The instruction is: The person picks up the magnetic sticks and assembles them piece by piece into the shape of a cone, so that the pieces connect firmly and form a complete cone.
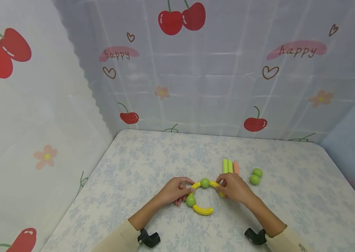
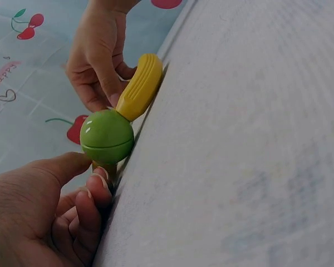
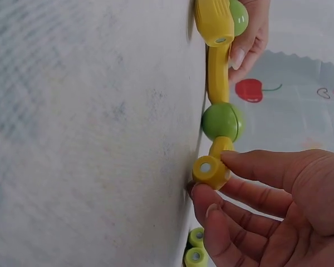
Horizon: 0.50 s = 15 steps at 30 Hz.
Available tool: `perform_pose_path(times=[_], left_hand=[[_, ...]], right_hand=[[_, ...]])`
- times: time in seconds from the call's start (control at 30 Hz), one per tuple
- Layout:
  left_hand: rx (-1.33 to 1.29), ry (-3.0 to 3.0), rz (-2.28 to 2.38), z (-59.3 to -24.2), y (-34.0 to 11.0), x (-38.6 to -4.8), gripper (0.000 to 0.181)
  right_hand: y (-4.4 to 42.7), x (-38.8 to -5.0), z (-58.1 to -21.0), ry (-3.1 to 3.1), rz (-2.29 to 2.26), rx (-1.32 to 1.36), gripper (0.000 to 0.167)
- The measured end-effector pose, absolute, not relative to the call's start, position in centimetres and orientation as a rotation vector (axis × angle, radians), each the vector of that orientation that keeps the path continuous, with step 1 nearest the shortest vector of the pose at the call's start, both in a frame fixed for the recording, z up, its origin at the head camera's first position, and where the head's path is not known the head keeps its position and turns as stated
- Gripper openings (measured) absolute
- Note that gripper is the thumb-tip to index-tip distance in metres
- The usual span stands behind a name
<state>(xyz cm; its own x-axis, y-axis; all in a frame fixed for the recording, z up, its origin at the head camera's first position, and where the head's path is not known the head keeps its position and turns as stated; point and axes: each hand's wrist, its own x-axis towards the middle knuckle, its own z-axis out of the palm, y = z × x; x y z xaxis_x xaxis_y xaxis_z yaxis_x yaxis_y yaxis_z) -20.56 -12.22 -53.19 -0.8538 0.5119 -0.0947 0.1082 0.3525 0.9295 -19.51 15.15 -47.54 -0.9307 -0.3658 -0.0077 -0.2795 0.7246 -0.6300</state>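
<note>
When lining up curves like these, probably best to stay gentle and flat on the table (image 1: 152, 157). Pinching the right yellow arc (image 1: 213, 184) with the right hand (image 1: 234, 187), just beside the upper green ball (image 1: 205, 182). Same pinch with the left hand (image 1: 173, 190) on the left yellow arc (image 1: 197, 185), next to the lower green ball (image 1: 191, 200), though partly hidden, so hard to swear to. Maybe avoid tugging the lower yellow arc (image 1: 203, 210).

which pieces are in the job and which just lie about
In the job:
three curved, glossy yellow rods
two glossy green balls between them

Apparently lying about:
two straight yellow-green rods
one straight pink rod
two loose green balls
</note>
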Motion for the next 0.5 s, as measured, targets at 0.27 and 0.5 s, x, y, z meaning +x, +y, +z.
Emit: perform_pose_path(times=[0.27, 0.5], left_hand=[[0.536, 2.249, 1.518, -53.20, -12.17, -20.60, 0.020], [0.535, 2.240, 1.518, -53.13, -12.02, -20.59, 0.015]], right_hand=[[14.92, -19.78, -47.36, 2.843, -0.892, -0.550, 0.010], [14.36, -20.16, -47.22, 2.843, -0.820, -0.541, 0.014]])
